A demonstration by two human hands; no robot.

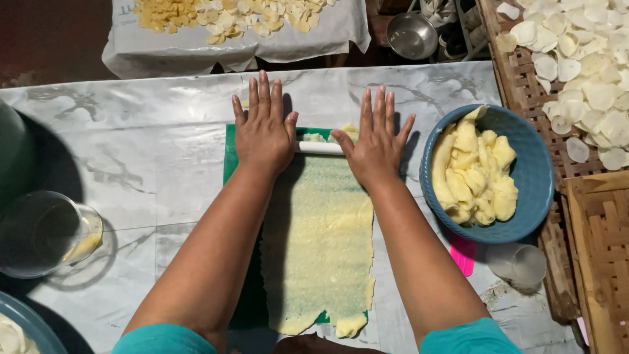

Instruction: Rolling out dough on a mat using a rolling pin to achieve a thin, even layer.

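My left hand (264, 129) and my right hand (375, 141) lie flat, fingers spread, on a white rolling pin (320, 148) at the far end of a green mat (230, 157). A thin, pale yellow sheet of dough (321, 242) covers the mat from the pin down toward me. A small lump of thicker dough (348, 132) sits just beyond the pin. Both palms press on the pin's ends; only its middle shows between them.
A blue bowl (534, 167) of yellow dough pieces stands at right. A clear cup (517, 263) and pink scraper (463, 254) lie below it. Woven trays (524, 92) hold white discs at far right. A glass jug (46, 233) sits left. Yellow chips (223, 16) lie on paper beyond the table.
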